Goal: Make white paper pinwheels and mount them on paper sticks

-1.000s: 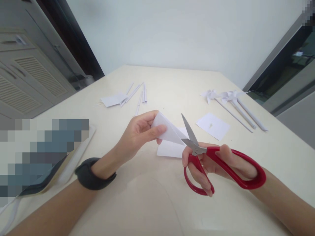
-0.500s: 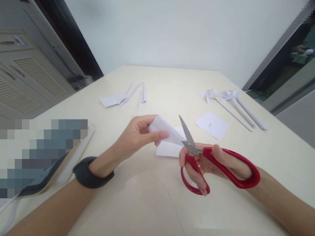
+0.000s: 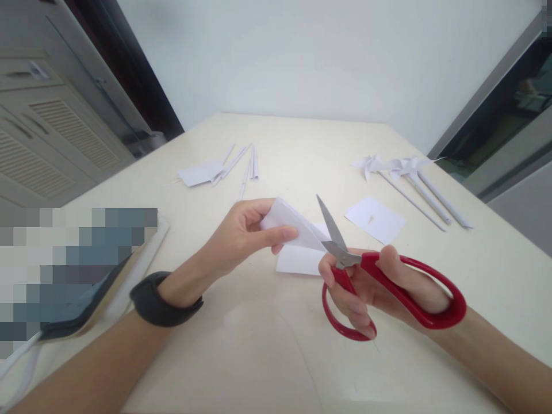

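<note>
Bare forearms (no sleeves), dark wristband (image 3: 161, 300) on left wrist.

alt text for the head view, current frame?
The left hand pinches a folded white paper while the right hand holds open red scissors at its tip, above a cream table with paper pinwheels and scraps.

A plain white wall (image 3: 310, 63) rises behind the cream surface (image 3: 302, 144); left of it stands a grey louvred cabinet (image 3: 47, 144), right a dark window (image 3: 509, 115).
</note>
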The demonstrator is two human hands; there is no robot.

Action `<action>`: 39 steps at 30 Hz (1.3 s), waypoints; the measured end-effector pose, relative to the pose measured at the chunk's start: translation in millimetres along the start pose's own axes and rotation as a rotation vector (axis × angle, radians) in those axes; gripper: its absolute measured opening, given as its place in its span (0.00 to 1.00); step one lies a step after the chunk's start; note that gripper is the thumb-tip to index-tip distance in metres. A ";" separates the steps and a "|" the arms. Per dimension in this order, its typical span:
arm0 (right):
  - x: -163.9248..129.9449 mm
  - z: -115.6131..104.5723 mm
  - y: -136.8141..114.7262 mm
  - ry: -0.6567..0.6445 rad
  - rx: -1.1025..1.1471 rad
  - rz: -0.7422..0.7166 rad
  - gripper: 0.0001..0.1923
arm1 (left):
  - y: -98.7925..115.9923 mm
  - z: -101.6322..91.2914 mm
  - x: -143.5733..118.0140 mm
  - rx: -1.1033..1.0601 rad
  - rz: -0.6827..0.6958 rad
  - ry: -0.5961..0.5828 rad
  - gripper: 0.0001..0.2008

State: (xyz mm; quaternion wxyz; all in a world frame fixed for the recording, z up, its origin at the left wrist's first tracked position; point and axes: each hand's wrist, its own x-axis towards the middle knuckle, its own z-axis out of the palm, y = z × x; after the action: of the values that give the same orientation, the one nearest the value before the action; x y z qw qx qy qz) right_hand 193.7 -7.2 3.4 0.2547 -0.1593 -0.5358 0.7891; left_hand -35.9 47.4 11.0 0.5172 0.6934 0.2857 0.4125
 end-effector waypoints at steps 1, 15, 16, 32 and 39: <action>0.1 0.4 0.1 0.002 0.004 -0.001 0.32 | -0.1 -0.3 0.0 0.002 0.005 0.002 0.06; -1.9 0.3 4.3 0.034 0.069 0.000 0.27 | 3.3 -1.0 -0.6 0.032 -0.029 0.019 0.07; -2.3 0.4 4.5 0.027 0.066 -0.001 0.28 | 3.9 -0.4 -0.8 0.035 -0.036 0.014 0.07; 2.5 4.2 11.8 0.096 -0.029 -0.049 0.24 | 4.5 5.5 -1.1 0.052 -0.098 -0.044 0.04; 0.9 4.0 6.6 0.125 -0.064 0.006 0.27 | 5.5 4.2 -1.1 0.050 -0.116 -0.064 0.05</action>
State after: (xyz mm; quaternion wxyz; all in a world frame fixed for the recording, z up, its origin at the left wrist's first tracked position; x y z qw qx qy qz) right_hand 189.4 -11.7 -1.2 0.2801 -0.2181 -0.5432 0.7608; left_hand -33.0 42.9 15.4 0.5314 0.7012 0.3191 0.3523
